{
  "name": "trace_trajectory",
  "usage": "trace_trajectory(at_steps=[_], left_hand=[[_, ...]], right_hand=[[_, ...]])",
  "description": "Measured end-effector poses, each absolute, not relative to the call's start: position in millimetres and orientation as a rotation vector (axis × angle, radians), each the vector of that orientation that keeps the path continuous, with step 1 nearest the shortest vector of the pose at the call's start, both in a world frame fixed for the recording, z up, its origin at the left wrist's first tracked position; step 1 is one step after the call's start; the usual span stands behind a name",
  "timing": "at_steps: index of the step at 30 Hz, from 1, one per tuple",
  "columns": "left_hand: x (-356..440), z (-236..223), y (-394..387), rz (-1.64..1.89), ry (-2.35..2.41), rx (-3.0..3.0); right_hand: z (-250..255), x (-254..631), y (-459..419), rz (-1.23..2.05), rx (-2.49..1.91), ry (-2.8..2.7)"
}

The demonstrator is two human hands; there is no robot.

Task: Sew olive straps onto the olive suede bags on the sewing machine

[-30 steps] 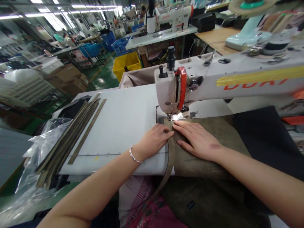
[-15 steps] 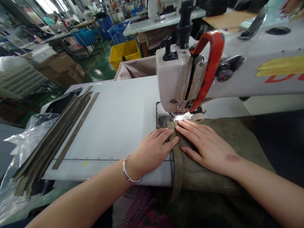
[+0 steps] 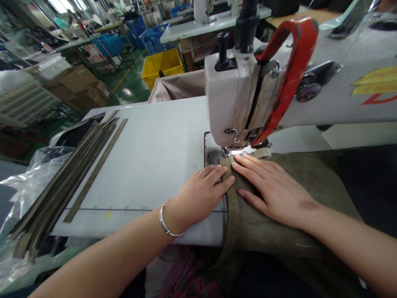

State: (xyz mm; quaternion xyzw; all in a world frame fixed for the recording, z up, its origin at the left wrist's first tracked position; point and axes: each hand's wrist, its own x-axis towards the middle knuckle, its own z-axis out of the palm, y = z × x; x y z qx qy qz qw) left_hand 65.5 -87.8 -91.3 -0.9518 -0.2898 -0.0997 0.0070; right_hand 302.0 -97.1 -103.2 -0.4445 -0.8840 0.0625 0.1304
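Observation:
My left hand (image 3: 201, 194) lies flat on the white table, fingers stretched out, fingertips pressing the left edge of an olive strap (image 3: 232, 207). Flat on the olive fabric (image 3: 288, 236) rests my right hand (image 3: 273, 190), its fingers extended toward the presser foot (image 3: 240, 151). The strap runs from under the foot of the white sewing machine (image 3: 235, 95) toward me and hangs over the table edge. A red guard (image 3: 288, 74) curves over the machine head.
Several long olive strips (image 3: 68, 178) lie stacked at the left of the white table (image 3: 155, 157), over clear plastic. Behind are a yellow crate (image 3: 161, 68), blue crates, cardboard boxes and other sewing stations. Dark fabric lies at the right.
The view has closed in on the machine head. Both hands have stayed flat at the presser foot, and the strap has shifted slightly forward under it.

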Motion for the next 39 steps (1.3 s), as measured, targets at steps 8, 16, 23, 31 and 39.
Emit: trace_trajectory(at_steps=[8, 16, 23, 31, 39], left_hand=[[66.7, -92.9, -82.9, -0.339, -0.898, -2.963], [66.9, -94.9, -82.0, -0.331, -0.911, -2.963], [69.3, -91.4, -82.4, -0.358, -0.907, -2.953], [70.6, -92.4, -79.1, -0.375, -0.904, -2.956], [69.9, -90.4, -81.0, -0.365, -0.929, -2.969]], right_hand=[[-102.9, 303.7, -92.1, 0.177, -1.29, -2.575], [-103.4, 303.9, -91.2, 0.158, -1.302, -2.586], [-101.0, 302.6, -93.7, 0.123, -1.336, -2.609], [-102.2, 302.8, -92.3, 0.086, -1.341, -2.636], [-99.8, 301.7, -89.2, 0.081, -1.318, -2.654]])
